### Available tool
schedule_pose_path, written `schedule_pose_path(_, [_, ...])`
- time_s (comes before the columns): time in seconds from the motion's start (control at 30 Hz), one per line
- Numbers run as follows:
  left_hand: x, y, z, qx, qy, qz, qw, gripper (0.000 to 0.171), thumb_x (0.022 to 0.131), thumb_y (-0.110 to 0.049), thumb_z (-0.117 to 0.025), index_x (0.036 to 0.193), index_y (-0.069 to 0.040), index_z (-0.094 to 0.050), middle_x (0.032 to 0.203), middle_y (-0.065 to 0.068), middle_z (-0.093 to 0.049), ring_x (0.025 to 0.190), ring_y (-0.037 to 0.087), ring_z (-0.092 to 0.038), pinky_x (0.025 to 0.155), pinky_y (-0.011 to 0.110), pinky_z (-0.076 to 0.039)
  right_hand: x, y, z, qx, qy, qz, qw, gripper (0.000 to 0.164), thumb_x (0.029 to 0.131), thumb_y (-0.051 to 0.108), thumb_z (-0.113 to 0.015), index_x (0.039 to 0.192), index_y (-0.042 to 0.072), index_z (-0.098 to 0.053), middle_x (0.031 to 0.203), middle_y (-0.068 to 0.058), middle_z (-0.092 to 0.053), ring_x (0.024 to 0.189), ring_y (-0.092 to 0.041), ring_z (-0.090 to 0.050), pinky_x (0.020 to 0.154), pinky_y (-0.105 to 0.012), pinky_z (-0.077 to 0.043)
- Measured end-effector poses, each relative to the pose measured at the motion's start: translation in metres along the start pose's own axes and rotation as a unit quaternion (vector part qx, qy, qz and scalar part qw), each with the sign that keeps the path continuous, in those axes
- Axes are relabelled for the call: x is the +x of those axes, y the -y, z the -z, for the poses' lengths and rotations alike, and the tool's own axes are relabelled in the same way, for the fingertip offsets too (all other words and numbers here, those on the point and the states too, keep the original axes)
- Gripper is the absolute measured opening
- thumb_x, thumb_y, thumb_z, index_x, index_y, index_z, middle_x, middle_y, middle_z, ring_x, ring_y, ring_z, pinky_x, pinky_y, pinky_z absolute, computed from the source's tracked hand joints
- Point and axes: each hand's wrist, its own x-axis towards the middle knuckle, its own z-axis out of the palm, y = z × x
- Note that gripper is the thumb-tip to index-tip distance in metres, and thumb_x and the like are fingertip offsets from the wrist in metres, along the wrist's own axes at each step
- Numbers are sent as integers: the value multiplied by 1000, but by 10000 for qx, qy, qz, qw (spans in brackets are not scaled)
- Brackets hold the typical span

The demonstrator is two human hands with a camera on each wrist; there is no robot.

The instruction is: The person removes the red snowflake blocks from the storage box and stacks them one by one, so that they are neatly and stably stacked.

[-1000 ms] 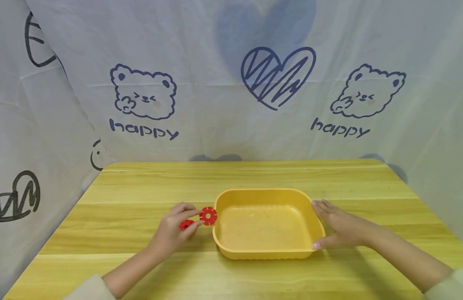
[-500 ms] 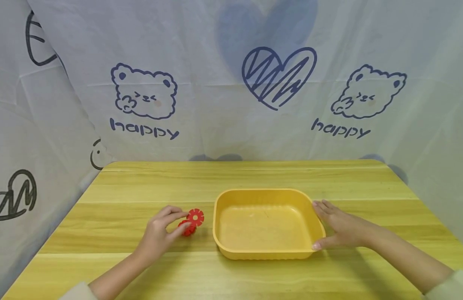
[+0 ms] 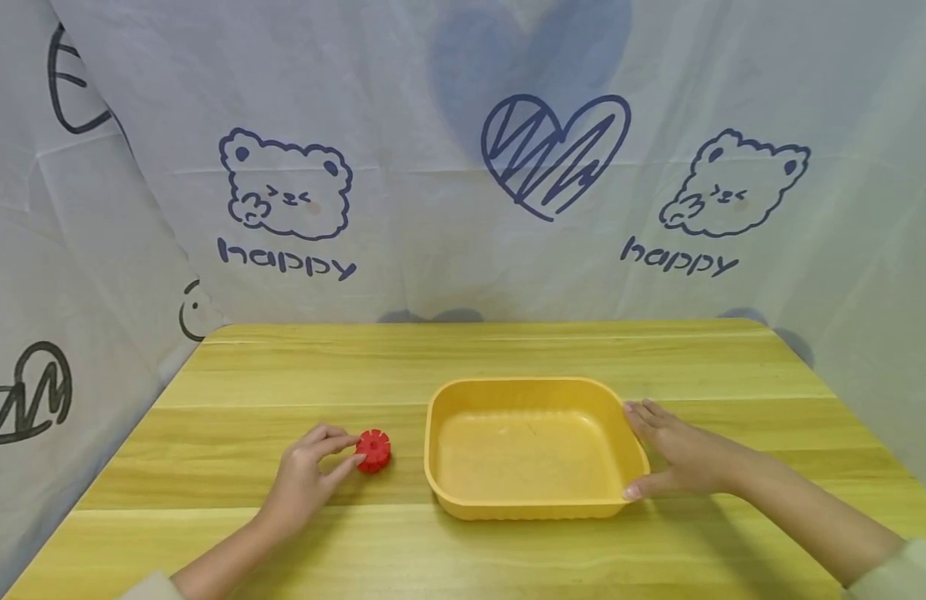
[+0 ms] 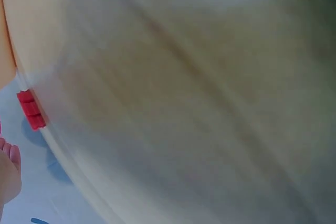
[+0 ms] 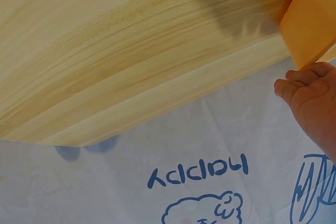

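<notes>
In the head view, my left hand (image 3: 307, 473) is left of the yellow tray, thumb and index finger pinching the left edge of a notched red plastic disc (image 3: 373, 446). That disc lies over other red discs on the table; the left wrist view shows a low layered stack (image 4: 31, 109). Only part of the hand appears there, at the left edge. My right hand (image 3: 676, 454) rests against the right end of the yellow tray (image 3: 533, 503), its fingers toward the far corner and its thumb at the near one. Nothing lies inside the tray.
The wooden table (image 3: 297, 362) runs back to a white cloth (image 3: 425, 242) printed with bears, a heart and lettering. The tray's left wall stands a short way right of the red discs.
My left hand has moved left and down from beside the tray, bringing the pinched red disc onto the other red discs. My right hand and the tray stay in place.
</notes>
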Motion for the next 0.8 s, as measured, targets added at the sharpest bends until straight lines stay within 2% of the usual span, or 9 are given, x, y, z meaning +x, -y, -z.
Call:
schedule_pose_path(0.13, [-3,2,1,-29,105,295,9995,20,64,6,-78,83,2,-71,80,6,-65,73,18,-64,65,28,-57,0,1,0,10,6,-20,10000,107,76,58,-64,140,-16,-19,147,-35,-15,134,-55,-12,107,-64,-16])
schedule_pose_path(0.3, [-5,6,1,-19,215,503,9985,20,66,5,-77,84,3,-71,80,7,-65,73,19,-64,64,27,-57,0,1,0,-58,-19,32,10000,108,76,58,-64,140,-16,-19,146,-36,-16,133,-56,-13,106,-64,-18])
schedule_pose_path(0.6, [-7,11,1,-99,819,1026,9913,18,71,0,-75,88,2,-70,84,6,-65,75,19,-63,66,24,-56,0,1,-1,-69,-48,15,10000,107,76,57,-64,140,-16,-20,146,-36,-16,133,-55,-13,106,-64,-18])
schedule_pose_path(0.8, [-7,12,1,-139,973,992,9902,18,72,1,-74,90,3,-70,84,7,-65,75,18,-63,64,21,-55,0,2,-1,-69,-59,-3,10000,107,76,58,-64,140,-16,-20,146,-36,-16,133,-55,-13,107,-64,-18])
